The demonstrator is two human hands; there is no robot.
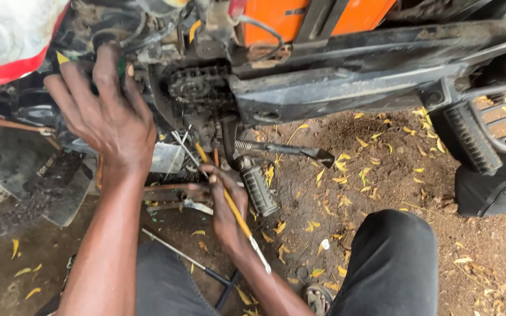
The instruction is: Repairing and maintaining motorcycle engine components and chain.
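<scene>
Dirt ground (393,175) — yellow leaves (346,169) scattered — under motorcycle (346,88).

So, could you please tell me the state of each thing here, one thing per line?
left hand: open, spread flat against the engine
right hand: closed around a yellow-handled tool
chain sprocket: exposed, chain on it
footpeg: folded out, dirty
long rod tool: lying on the ground, untouched

head view | looks down, close | faces motorcycle underside (300,88)
</scene>
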